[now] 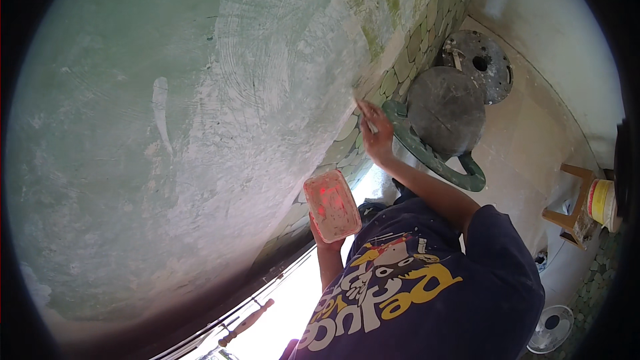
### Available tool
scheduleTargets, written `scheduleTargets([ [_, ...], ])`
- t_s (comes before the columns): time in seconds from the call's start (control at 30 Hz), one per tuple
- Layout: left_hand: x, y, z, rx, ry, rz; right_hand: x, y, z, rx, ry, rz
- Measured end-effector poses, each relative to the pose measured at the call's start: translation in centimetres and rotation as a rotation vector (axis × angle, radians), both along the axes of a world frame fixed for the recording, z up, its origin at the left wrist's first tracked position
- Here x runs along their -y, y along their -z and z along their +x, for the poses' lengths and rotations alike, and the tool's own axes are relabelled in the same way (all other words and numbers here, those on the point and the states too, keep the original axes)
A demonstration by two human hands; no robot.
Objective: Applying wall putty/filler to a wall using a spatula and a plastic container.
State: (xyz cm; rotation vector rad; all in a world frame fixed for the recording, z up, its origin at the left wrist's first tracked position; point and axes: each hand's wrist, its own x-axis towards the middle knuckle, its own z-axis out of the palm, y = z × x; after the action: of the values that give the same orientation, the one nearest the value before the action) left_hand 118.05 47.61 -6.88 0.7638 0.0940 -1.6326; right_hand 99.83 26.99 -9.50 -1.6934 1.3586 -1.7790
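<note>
My left hand (323, 241) holds a shallow reddish rectangular plastic tub (332, 207) from below, its inside smeared with a pale paste. Out in front, my right hand (376, 131) is raised close to the wall (220, 120), just above a border of green stone-pattern tiles (404, 65). Its fingers are closed around something small and thin whose tip points at the plaster; the kind is too small to make out. The wall is greenish, with whitish patches and curved scrape marks across it.
To my right are a dark round disc (445, 110) over a curved green plastic piece (433, 157) and a grey disc with holes (485, 60). Farther right stand a wooden stool (575, 193) and a yellow-banded bucket (602, 203). A white round object (552, 329) lies at lower right.
</note>
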Motion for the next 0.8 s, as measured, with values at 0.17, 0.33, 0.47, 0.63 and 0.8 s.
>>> scheduleTargets([
  [0.17,0.6,-0.7,0.1,-0.012,0.008,0.001,-0.8,-0.6,-1.2,0.362,-0.253,0.046],
  [0.33,0.6,-0.3,0.5,-0.007,0.052,-0.059,3.5,-3.6,-3.6,0.304,-0.027,-0.046],
  [0.47,0.6,0.0,0.2,-0.019,0.035,-0.070,4.7,-6.5,-0.6,0.220,0.119,-0.082],
  [0.63,0.7,0.0,-0.3,-0.018,0.033,-0.041,-0.2,-6.5,4.1,0.161,0.048,0.008],
  [0.8,0.9,0.2,0.1,-0.022,0.084,-0.087,-4.3,-5.1,2.1,0.280,-0.433,0.053],
])
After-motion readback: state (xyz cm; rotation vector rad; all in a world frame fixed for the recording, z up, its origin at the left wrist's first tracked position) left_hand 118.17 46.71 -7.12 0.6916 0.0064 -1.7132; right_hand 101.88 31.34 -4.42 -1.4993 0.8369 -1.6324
